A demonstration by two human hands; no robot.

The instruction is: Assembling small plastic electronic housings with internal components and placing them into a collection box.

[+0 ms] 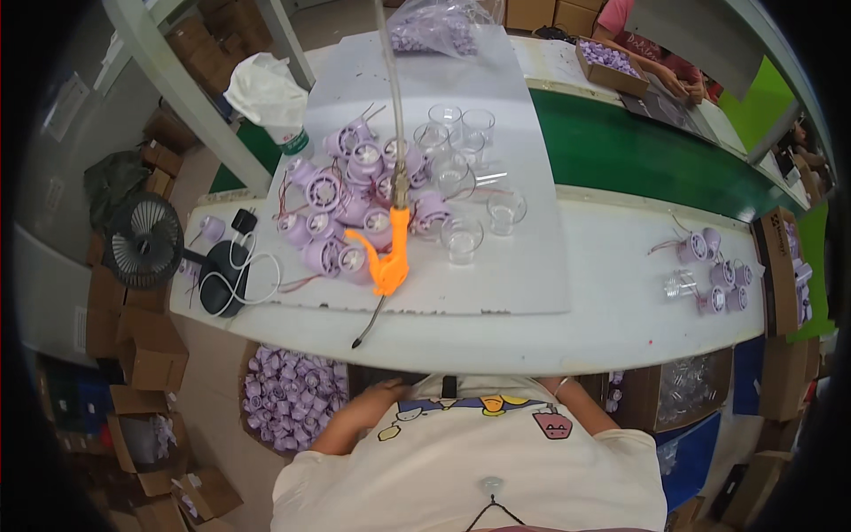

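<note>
My left hand (385, 391) is low by my waist, just under the table's front edge; its fingers are mostly hidden. On the other side, my right forearm (581, 403) runs under the table edge, a bracelet at the wrist, the hand itself out of sight. Above the table hangs an orange air blow gun (390, 257) on a clear hose, its dark nozzle pointing down toward the front edge. Behind it lies a pile of purple motor housings (324, 191) with thin wires. Several clear plastic cups (462, 238) stand to the right of the pile.
A box of purple parts (295, 399) sits below the table at left, a box of clear parts (691, 390) at right. A small fan (144, 239) and a white cable (277, 266) are at the left end. Across the green belt (603, 151), another person's hands (687, 87) work.
</note>
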